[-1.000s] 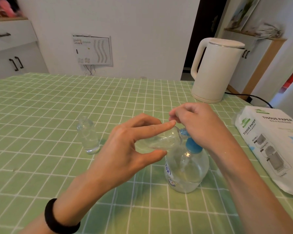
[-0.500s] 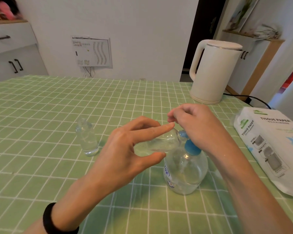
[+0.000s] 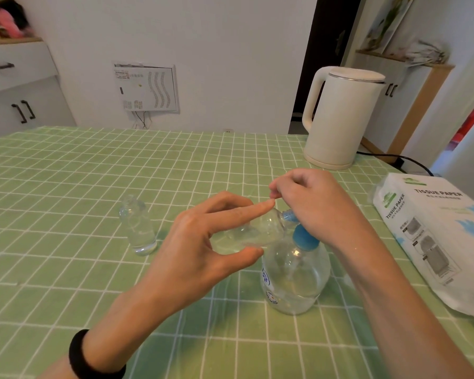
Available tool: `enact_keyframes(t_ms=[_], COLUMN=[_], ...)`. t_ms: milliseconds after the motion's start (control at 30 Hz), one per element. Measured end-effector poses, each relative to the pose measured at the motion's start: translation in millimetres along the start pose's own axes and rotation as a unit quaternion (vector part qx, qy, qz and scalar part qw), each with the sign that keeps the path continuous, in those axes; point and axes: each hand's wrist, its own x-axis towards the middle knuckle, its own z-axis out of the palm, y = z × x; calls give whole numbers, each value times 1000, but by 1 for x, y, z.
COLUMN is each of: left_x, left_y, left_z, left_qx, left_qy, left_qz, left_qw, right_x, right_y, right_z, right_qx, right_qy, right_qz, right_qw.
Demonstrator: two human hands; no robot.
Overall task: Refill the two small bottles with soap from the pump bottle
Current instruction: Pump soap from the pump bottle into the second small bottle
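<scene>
A round clear pump bottle (image 3: 294, 277) with a blue collar stands on the green checked tablecloth at centre right. My right hand (image 3: 312, 203) rests on top of its pump head, covering most of it. My left hand (image 3: 203, 242) holds a small clear bottle (image 3: 255, 231) tilted almost on its side, between thumb and fingers, with its mouth against the blue pump spout. A second small clear bottle (image 3: 138, 227) stands upright and uncapped to the left, apart from both hands.
A white electric kettle (image 3: 340, 119) stands at the back right, its black cord trailing right. A white tissue paper pack (image 3: 433, 236) lies along the right edge. White cabinets stand beyond the table's far left corner.
Both hands and the bottles keep their hold and place. Only the camera view shifts slightly.
</scene>
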Motion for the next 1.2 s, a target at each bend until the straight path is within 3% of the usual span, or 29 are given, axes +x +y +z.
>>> enact_keyframes(t_ms=[300, 567, 767, 1100, 1200], left_x=[-2, -1, -2, -1, -1], left_y=[-4, 1, -4, 2, -2], left_z=[5, 1, 6, 0, 3], left_qx=[6, 22, 3, 22, 18], left_qy=[7, 10, 12, 3, 5], left_qz=[-4, 11, -6, 16, 7], left_qw=[1000, 1000, 1000, 1000, 1000], right_x=[1, -1, 3, -3, 0], right_y=[6, 2, 5, 0, 2], right_z=[3, 2, 3, 1, 1], right_qx=[13, -12, 23, -3, 13], right_qy=[-25, 20, -16, 15, 2], right_qz=[27, -38, 14, -30, -6], right_qw=[999, 999, 1000, 999, 1000])
